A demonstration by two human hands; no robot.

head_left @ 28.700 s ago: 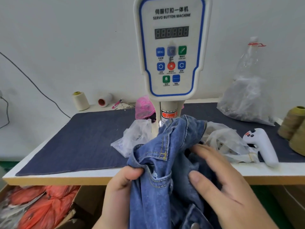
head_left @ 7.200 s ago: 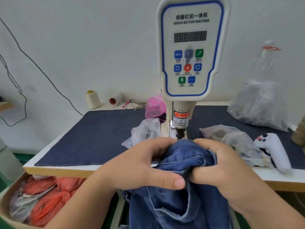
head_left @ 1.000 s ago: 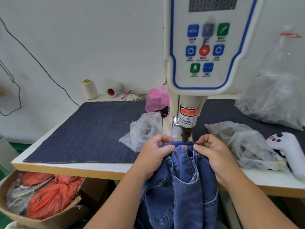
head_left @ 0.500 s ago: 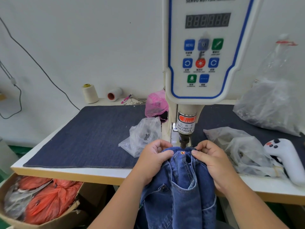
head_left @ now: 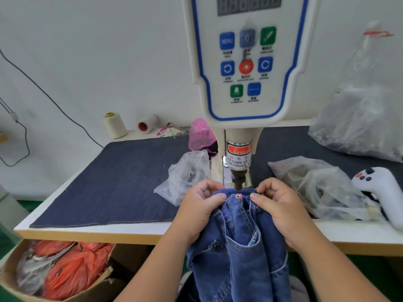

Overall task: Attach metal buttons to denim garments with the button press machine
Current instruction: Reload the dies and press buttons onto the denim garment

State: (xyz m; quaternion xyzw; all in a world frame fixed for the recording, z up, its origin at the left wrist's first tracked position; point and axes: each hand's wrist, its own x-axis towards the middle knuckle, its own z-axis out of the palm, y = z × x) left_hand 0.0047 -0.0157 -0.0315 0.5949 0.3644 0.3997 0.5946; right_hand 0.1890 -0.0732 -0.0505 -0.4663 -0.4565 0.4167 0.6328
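A blue denim garment (head_left: 237, 247) hangs over the table's front edge, its top hem under the press head (head_left: 237, 184) of the white servo button machine (head_left: 246, 62). A red light dot (head_left: 239, 195) glows on the hem just below the punch. My left hand (head_left: 200, 205) pinches the hem on the left of the dot. On the right of it, my right hand (head_left: 277, 203) pinches the same hem. Both hands hold the cloth taut, fingers curled, a short way from the punch.
Clear plastic bags (head_left: 185, 175) (head_left: 316, 184) lie either side of the machine, a pink bag (head_left: 200, 134) behind. A white handheld controller (head_left: 379, 188) lies at right, a big bag (head_left: 362, 118) at the back right. Thread spools (head_left: 114, 125) stand by the wall. A box with orange bags (head_left: 65, 269) sits below left.
The view has tilted down and closer to the machine. My hands keep the same pinch on the hem under the punch; the garment has hardly shifted.
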